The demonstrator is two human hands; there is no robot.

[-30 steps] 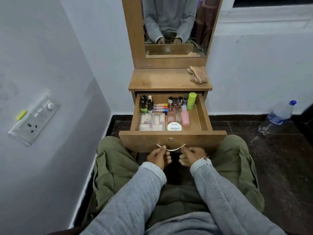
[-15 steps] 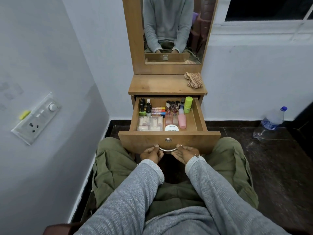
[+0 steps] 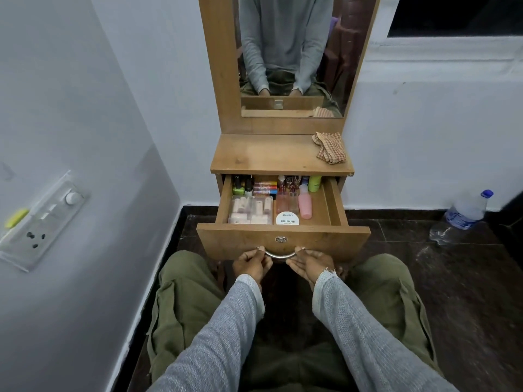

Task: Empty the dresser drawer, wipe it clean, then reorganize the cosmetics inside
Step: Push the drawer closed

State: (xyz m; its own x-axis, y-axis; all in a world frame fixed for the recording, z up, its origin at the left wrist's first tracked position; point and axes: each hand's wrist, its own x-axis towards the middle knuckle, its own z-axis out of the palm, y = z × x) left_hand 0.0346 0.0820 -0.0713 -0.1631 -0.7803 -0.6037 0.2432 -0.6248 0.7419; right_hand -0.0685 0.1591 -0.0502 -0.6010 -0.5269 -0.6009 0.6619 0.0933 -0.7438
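The wooden dresser drawer (image 3: 334, 240) stands pulled out in front of me, partly tucked under the dresser top (image 3: 268, 157). Inside lie neat cosmetics: a clear box of pale items (image 3: 250, 212), a round white nail polish tub (image 3: 287, 218), a pink bottle (image 3: 305, 205), a green bottle (image 3: 314, 183), small dark bottles and lip tubes at the back. My left hand (image 3: 252, 263) and my right hand (image 3: 310, 263) each grip an end of the curved metal handle (image 3: 280, 256) from below. A checked cloth (image 3: 331, 148) lies on the dresser top's right side.
A mirror (image 3: 283, 52) rises above the dresser and reflects my arms. A white wall with a switch and socket plate (image 3: 42, 222) is close on the left. A plastic water bottle (image 3: 464, 216) lies on the dark floor at the right. My knees flank the drawer.
The drawer has slid back toward the dresser, so its rear row of bottles now sits under the top. Both hands stay on the handle. My view has risen slightly.
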